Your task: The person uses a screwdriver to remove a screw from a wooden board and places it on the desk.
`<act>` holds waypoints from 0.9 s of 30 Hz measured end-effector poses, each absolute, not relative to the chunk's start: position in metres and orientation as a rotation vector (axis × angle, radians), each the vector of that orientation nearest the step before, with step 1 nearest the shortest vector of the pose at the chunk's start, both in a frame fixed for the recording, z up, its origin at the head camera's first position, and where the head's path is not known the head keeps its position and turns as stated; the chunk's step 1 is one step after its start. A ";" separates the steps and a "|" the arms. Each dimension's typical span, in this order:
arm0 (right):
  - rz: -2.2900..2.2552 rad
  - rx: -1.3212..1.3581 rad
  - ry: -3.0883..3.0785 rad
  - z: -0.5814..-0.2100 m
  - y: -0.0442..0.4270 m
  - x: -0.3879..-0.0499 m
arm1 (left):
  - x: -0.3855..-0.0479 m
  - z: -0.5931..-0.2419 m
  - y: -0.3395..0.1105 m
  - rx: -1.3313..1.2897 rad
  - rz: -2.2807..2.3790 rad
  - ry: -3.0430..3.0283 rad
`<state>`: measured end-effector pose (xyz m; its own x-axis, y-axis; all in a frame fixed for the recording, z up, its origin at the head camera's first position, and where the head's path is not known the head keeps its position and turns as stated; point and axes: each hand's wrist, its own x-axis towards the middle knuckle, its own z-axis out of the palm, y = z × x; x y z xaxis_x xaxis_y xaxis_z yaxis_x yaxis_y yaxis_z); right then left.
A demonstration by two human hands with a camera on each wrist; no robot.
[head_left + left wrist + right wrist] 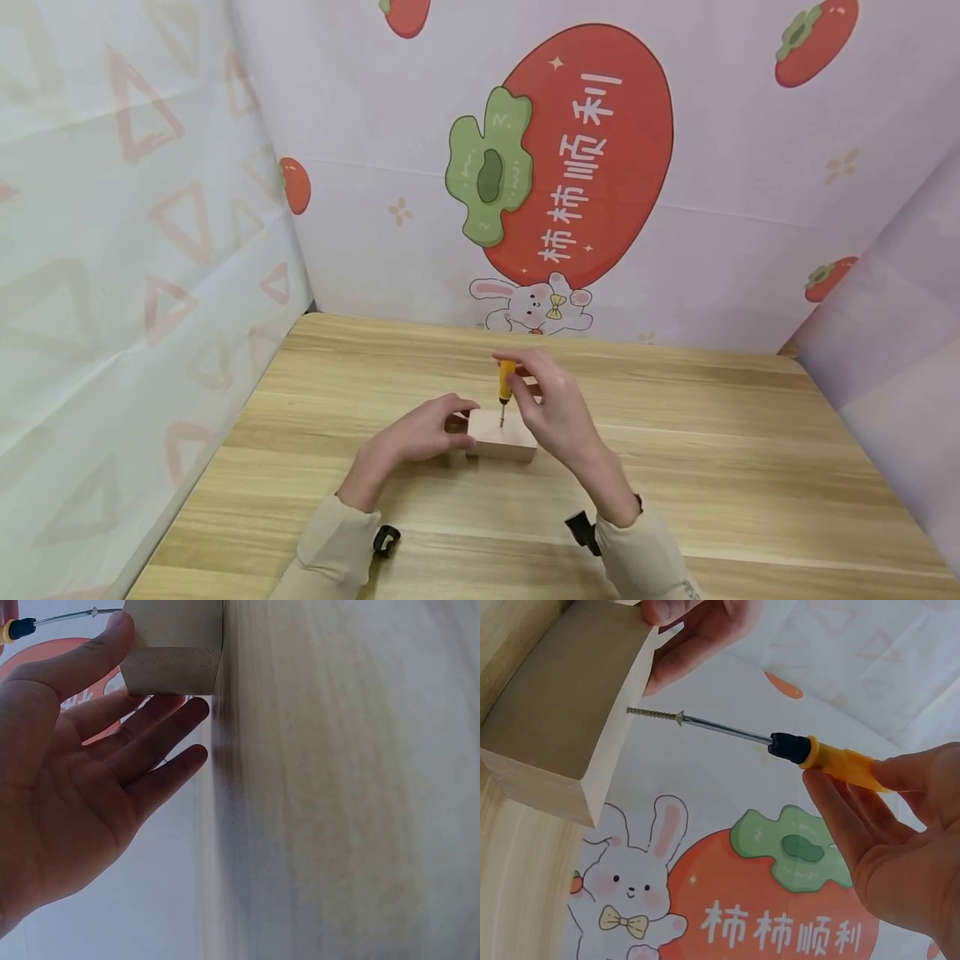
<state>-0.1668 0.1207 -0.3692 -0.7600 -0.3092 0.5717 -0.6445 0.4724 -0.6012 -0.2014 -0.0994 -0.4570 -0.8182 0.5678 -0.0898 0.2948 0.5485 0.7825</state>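
Note:
A pale wooden block (501,448) lies on the table, its left end pinched between the thumb and fingers of my left hand (426,429). Above it my right hand (557,410) grips the yellow handle of a screwdriver (506,382), held nearly upright. In the right wrist view a threaded screw (655,714) stands between the screwdriver tip and the block's top face, its point at the wood. My left thumb lies along the top edge of the block (174,669) in the left wrist view, with the other fingers at its far side.
The wood-grain table (712,450) spreads around the block. A patterned cloth wall (360,225) rises behind the table, and another cloth (97,333) hangs along the left side. Black wrist devices (387,541) show at both sleeves.

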 end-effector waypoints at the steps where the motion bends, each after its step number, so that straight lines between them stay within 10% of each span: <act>1: 1.212 0.783 -2.338 -0.369 0.120 -0.167 | -0.201 -0.457 -0.099 0.707 1.147 2.460; 27: 1.204 0.757 -2.295 -0.372 0.121 -0.168 | -0.200 -0.457 -0.099 0.714 1.126 2.471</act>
<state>-0.1682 0.1212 -0.3719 -0.7543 -0.2632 0.6014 -0.6445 0.4714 -0.6020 -0.2002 -0.0990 -0.4574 -0.8191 0.5666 -0.0897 0.3040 0.5614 0.7697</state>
